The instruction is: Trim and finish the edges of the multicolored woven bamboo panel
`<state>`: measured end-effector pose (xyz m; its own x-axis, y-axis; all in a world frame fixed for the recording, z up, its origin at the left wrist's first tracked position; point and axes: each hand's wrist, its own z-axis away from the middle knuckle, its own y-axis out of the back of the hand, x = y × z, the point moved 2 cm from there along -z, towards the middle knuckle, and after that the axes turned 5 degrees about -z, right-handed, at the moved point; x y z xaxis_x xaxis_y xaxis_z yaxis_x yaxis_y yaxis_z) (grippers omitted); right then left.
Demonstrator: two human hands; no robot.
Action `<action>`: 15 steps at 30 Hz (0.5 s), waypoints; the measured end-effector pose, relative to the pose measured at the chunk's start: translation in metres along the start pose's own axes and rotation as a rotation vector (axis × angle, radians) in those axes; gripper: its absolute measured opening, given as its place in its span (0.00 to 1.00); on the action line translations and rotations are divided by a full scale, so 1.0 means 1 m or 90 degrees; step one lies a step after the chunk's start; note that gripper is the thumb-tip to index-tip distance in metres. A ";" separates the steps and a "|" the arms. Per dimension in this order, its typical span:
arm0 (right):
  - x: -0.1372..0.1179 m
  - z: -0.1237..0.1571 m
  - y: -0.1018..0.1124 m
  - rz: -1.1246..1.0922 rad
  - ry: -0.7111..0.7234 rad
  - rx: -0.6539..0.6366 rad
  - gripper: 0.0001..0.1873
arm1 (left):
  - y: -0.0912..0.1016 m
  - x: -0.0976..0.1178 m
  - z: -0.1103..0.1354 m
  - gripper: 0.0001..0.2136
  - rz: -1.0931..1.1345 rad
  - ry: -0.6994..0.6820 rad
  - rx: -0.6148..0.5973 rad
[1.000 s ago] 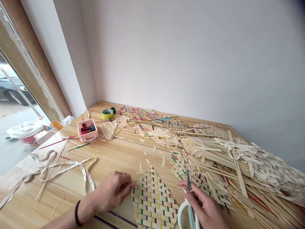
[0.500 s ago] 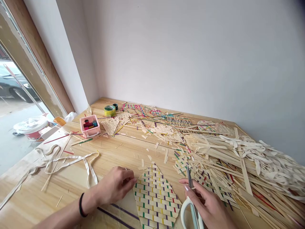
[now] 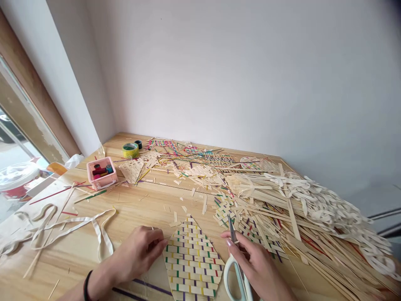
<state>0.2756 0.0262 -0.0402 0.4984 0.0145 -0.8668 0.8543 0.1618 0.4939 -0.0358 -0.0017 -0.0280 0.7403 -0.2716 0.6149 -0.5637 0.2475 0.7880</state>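
A woven bamboo-strip panel (image 3: pixel 194 263) with green, purple, yellow and red strips lies before me, tapering to a point at its far end. At its upper left edge is my left hand (image 3: pixel 140 253), thumb and fingers pinched together. What they hold is too fine to make out. My right hand (image 3: pixel 250 261) is closed around scissors (image 3: pixel 242 284) with white handles, just right of the panel. The scissors' blades point away from me and look nearly together. A small pale strip end shows by the right fingers.
Bamboo strips (image 3: pixel 316 255) and a white ribbon heap (image 3: pixel 326 205) cover the right side. A pink box (image 3: pixel 102 173) of thread spools and a yellow tape roll (image 3: pixel 130 150) stand back left. White ribbon (image 3: pixel 75 220) lies left; woven scraps (image 3: pixel 224 207) lie ahead.
The view has turned a little to the right, so everything sits further left in the picture. Both hands keep nearly the same pose beside the woven panel.
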 end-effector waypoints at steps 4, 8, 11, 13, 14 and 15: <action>-0.005 0.001 0.000 -0.002 0.002 -0.014 0.25 | -0.001 -0.003 0.000 0.20 -0.007 0.010 0.001; -0.003 0.000 0.002 0.012 0.016 -0.024 0.25 | -0.002 -0.005 0.001 0.21 -0.023 0.023 -0.016; -0.001 -0.001 0.002 0.024 0.031 -0.027 0.24 | -0.002 -0.006 0.000 0.21 -0.027 0.030 -0.024; -0.002 -0.001 0.002 0.027 0.034 -0.032 0.23 | -0.003 -0.006 -0.001 0.21 -0.025 0.033 -0.025; -0.003 -0.001 0.001 0.026 0.032 -0.034 0.23 | -0.003 -0.007 -0.001 0.21 -0.025 0.034 -0.026; -0.005 0.000 0.001 0.025 0.029 -0.035 0.23 | -0.003 -0.007 -0.001 0.22 -0.027 0.034 -0.026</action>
<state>0.2746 0.0267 -0.0356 0.5235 0.0664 -0.8494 0.8239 0.2148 0.5245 -0.0389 0.0004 -0.0349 0.7819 -0.2332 0.5781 -0.5171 0.2753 0.8104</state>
